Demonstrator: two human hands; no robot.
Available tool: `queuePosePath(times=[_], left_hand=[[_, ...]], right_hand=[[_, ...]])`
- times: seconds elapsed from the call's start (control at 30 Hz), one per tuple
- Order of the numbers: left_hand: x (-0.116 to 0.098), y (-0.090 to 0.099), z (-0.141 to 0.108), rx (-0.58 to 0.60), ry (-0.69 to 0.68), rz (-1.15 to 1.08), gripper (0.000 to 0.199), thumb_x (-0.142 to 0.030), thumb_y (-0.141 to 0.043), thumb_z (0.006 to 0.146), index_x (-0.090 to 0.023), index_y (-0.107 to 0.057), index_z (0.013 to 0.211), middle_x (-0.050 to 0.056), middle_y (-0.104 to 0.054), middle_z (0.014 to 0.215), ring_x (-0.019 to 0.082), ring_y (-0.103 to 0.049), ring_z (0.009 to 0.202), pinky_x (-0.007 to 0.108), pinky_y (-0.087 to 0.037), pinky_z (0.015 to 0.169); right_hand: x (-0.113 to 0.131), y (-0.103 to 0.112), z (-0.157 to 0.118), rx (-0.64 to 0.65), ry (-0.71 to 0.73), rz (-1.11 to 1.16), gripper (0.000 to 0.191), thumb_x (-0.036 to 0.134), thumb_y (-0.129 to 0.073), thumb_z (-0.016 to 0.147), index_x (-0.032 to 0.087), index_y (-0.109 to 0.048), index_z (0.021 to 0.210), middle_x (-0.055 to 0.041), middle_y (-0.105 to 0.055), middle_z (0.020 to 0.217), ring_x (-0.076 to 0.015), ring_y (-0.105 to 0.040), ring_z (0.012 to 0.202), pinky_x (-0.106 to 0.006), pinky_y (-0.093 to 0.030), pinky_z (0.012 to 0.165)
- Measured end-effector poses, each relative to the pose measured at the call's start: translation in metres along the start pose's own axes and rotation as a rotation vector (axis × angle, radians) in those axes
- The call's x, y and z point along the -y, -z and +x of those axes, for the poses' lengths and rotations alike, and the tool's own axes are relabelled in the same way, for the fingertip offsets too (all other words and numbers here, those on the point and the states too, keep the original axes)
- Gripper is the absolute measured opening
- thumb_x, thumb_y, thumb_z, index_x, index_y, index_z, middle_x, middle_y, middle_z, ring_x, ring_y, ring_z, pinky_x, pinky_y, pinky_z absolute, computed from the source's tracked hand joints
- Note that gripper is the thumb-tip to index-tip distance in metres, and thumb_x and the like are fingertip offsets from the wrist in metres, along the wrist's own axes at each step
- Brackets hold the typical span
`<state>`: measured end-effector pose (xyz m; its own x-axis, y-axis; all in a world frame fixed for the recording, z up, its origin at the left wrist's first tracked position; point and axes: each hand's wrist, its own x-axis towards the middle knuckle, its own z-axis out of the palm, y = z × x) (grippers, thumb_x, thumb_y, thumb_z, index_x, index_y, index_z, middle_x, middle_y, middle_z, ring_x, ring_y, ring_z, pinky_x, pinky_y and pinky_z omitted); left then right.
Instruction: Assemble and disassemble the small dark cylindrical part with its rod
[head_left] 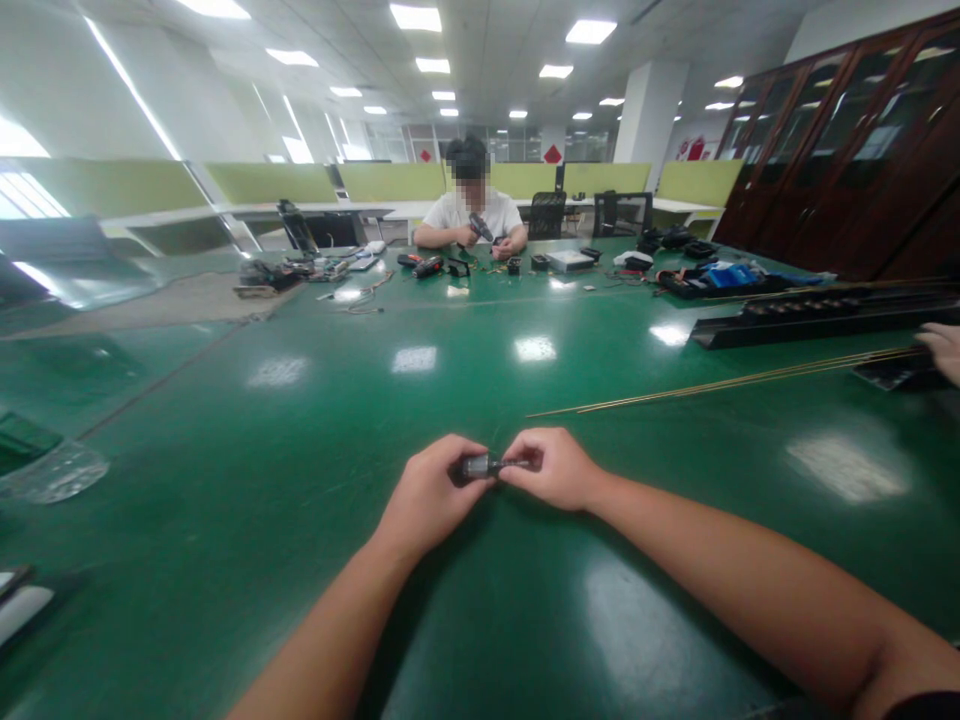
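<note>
Just above the green tabletop, my left hand (439, 490) grips a small silver-and-black cylinder (476, 467) between thumb and fingers. It looks like a small motor, but its exact kind is not clear. From its right end a thin dark rod (517, 463) runs into my right hand (551, 468), whose thumb and fingers pinch it. The two pieces lie in one line, end to end; whether they are joined I cannot tell. Fingers hide the cylinder's left end and part of the rod.
Thin brass-coloured rods (675, 390) reach across from the right, beside another person's hand (943, 350). Behind them lies a long black channel (810, 315). Across the table (337, 420), a person in a white shirt holds a power drill (481, 228) among scattered tools. A clear plastic container (56, 470) is at left.
</note>
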<state>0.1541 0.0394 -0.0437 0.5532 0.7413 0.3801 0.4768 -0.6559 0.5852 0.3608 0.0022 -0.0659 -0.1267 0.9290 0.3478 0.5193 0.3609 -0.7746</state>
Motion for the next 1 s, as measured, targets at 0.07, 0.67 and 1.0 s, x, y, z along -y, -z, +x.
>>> queuePosePath(times=[0.07, 0.67, 1.0], left_hand=[[0.001, 0.001, 0.000, -0.006, 0.001, -0.001, 0.017, -0.023, -0.071, 0.078, -0.023, -0.067, 0.094, 0.000, -0.068, 0.090, 0.017, -0.063, 0.083, 0.028, -0.048, 0.075], [0.011, 0.004, 0.001, -0.037, 0.027, 0.033, 0.024, -0.022, -0.073, 0.076, -0.023, -0.067, 0.098, 0.001, -0.069, 0.093, 0.018, -0.064, 0.085, 0.030, -0.050, 0.078], [0.012, 0.006, 0.002, -0.053, 0.035, 0.033, 0.022, -0.023, -0.073, 0.075, -0.022, -0.067, 0.096, 0.002, -0.069, 0.092, 0.019, -0.064, 0.085, 0.031, -0.052, 0.077]], right_hand=[[-0.001, 0.000, 0.000, -0.005, -0.003, -0.010, 0.011, 0.026, -0.073, 0.076, 0.015, -0.072, 0.079, -0.0007, -0.067, 0.070, -0.0117, -0.057, 0.061, -0.022, -0.040, 0.057], [-0.006, -0.002, 0.000, -0.048, -0.008, -0.049, 0.010, 0.026, -0.072, 0.077, 0.016, -0.071, 0.080, 0.0001, -0.066, 0.069, -0.0119, -0.057, 0.062, -0.022, -0.040, 0.058], [-0.006, -0.001, 0.000, -0.055, -0.009, -0.057, 0.011, 0.027, -0.071, 0.078, 0.016, -0.072, 0.080, 0.0002, -0.065, 0.068, -0.0118, -0.056, 0.061, -0.022, -0.040, 0.057]])
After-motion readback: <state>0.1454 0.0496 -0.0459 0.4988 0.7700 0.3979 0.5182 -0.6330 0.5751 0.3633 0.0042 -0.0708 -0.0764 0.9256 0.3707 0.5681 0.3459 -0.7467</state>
